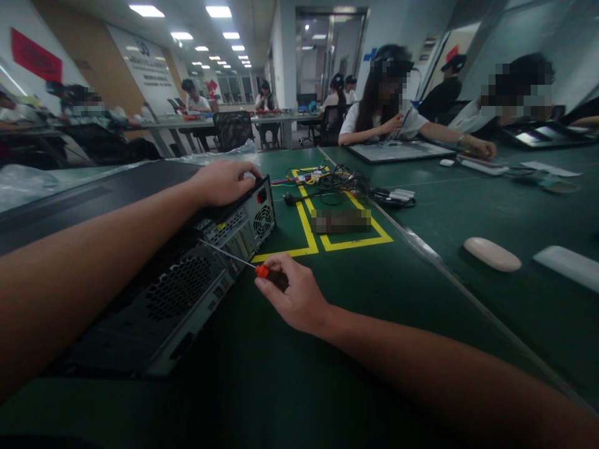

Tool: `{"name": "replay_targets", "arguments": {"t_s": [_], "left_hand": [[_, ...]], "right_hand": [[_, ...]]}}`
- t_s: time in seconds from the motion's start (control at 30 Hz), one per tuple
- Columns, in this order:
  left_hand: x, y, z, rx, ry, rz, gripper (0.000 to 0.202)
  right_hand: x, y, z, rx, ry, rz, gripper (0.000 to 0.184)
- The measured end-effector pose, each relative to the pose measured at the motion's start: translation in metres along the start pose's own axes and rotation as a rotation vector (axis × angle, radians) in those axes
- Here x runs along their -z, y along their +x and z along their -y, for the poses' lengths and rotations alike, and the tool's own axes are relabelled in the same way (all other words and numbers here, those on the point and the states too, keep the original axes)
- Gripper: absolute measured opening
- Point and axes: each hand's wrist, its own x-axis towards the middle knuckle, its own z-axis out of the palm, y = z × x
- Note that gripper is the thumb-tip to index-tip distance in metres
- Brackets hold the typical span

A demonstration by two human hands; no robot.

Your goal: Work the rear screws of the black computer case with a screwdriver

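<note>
A black computer case (173, 312) lies at the left with its rear panel of vents and slots facing right. My left hand (225, 182) is pressed on the case's top near the rear corner, with fingers curled at the edge and partly hidden. In my right hand (297, 293) is a screwdriver (261, 270) with a red and dark handle, pinched between thumb and fingers. Its thin shaft points up and left, the tip meeting the edge of the rear panel; any screw there is too small to make out.
Beyond the case lie tangled cables (341, 181) and yellow tape markings (309, 227) on the green table (374, 349). A pale computer mouse (492, 254) and a white object (568, 265) sit right. Across the table, a co-worker (388, 112) handles a flat panel (402, 151).
</note>
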Motion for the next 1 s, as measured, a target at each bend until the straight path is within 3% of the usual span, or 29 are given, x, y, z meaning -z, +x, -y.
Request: {"name": "replay_targets", "arguments": {"t_s": [0.7, 1.0], "left_hand": [[0.000, 0.000, -0.001, 0.023, 0.029, -0.001, 0.064], [0.007, -0.011, -0.011, 0.006, 0.061, 0.021, 0.060]], "right_hand": [[-0.001, -0.001, 0.000, -0.014, -0.003, -0.009, 0.022], [0.000, 0.000, -0.001, -0.004, -0.051, -0.006, 0.024]]}}
